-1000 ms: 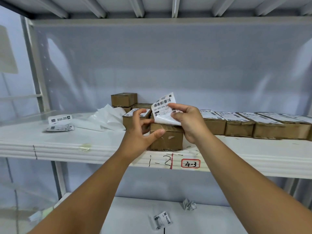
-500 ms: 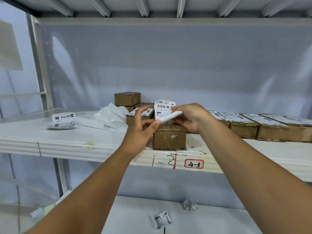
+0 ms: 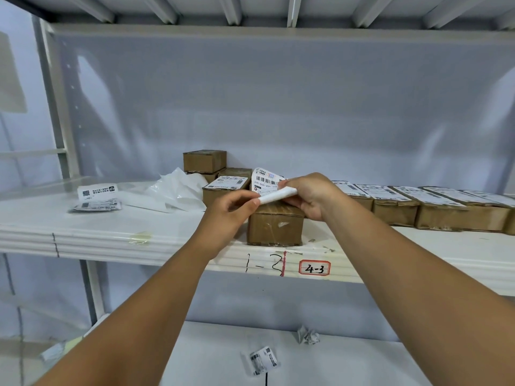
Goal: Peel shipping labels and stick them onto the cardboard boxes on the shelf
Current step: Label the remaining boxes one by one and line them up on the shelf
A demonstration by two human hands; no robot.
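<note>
A white shipping label with barcodes stands up over a bare cardboard box at the shelf's front edge. My right hand pinches the label together with its white backing, which curls away toward me. My left hand pinches the backing's free end just left of the box. Behind it sits a labelled box, with two more stacked boxes further back. A row of labelled boxes runs to the right along the white shelf.
Loose labels lie at the shelf's left, next to a heap of peeled white backing sheets. The shelf lip carries a "4-3" tag. On the lower shelf lie a dropped label and a crumpled paper.
The label has come down from held up in front of me to low over the front box. Its backing has curled further off, and my left hand moved from the box side to pinching the backing.
</note>
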